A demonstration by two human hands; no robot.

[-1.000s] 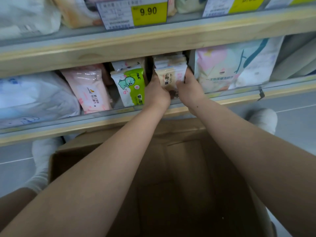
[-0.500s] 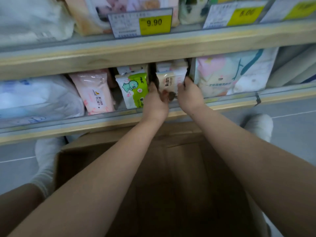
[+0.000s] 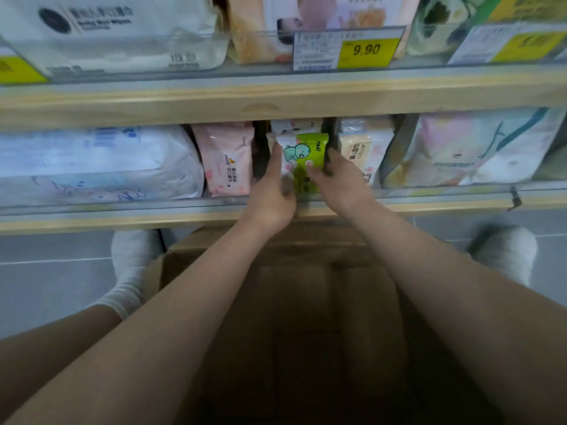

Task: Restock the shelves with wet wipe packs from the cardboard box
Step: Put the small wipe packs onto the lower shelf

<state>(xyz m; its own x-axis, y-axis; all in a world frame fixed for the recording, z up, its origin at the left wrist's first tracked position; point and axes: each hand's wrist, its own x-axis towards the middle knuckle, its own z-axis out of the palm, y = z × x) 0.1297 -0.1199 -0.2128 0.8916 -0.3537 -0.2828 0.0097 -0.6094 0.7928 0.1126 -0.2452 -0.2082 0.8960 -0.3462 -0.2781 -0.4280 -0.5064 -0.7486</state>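
Holding green-and-white dinosaur wipe pack [image 3: 302, 157] between left hand [image 3: 270, 197] and right hand [image 3: 340, 182], fingers curled on sides; tight shelf slot [image 3: 260, 207], pack could crumple or tip.

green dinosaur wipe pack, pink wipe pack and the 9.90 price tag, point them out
green dinosaur wipe pack [image 3: 310, 148]: head view, on its green front panel
pink wipe pack [image 3: 227, 161]: head view, middle of its front
9.90 price tag [image 3: 366, 50]: head view, on the yellow price field

We see a green-and-white wet wipe pack [image 3: 302, 157] with a cartoon dinosaur standing upright at the front edge of the lower shelf [image 3: 429, 207], between a pink pack [image 3: 227, 159] and a cream pack [image 3: 362, 148]. Below the shelf, the open cardboard box [image 3: 306, 317] shows a dim brown interior.
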